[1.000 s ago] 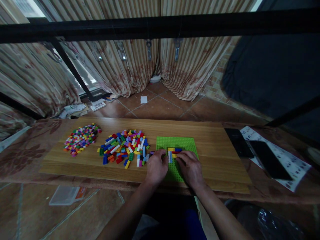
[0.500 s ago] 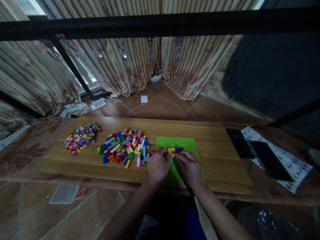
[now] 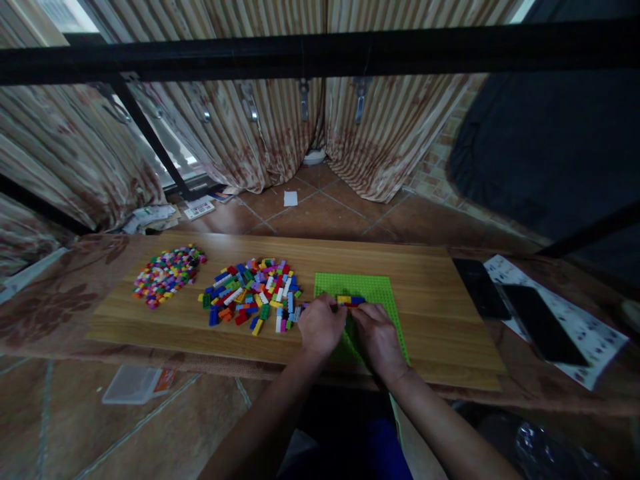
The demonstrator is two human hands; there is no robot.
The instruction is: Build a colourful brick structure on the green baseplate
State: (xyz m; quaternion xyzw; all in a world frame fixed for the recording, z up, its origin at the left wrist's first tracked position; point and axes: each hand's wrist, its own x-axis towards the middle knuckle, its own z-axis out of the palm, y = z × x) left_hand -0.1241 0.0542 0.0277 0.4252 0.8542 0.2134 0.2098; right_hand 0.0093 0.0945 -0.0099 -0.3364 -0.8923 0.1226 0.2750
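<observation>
A bright green baseplate (image 3: 373, 290) lies on a wooden board (image 3: 430, 313). A small cluster of yellow, blue and red bricks (image 3: 350, 301) stands on the plate near its middle. My left hand (image 3: 323, 325) and my right hand (image 3: 377, 337) rest side by side on the plate, fingertips meeting at the near edge of that cluster. The fingers hide what lies beneath them. To the left of my left hand lies a pile of mixed long bricks (image 3: 250, 297), and farther left a pile of small bricks (image 3: 167, 273).
Two dark phones (image 3: 480, 287) (image 3: 540, 317) lie at the right, one on a printed sheet (image 3: 595, 340). A black bar (image 3: 320, 57) crosses overhead. Curtains hang behind, papers lie on the tiled floor, and a clear plastic box (image 3: 133, 385) sits below the table.
Both hands have drawn closer together over the brick cluster, covering the white brick seen earlier. The view has shifted slightly.
</observation>
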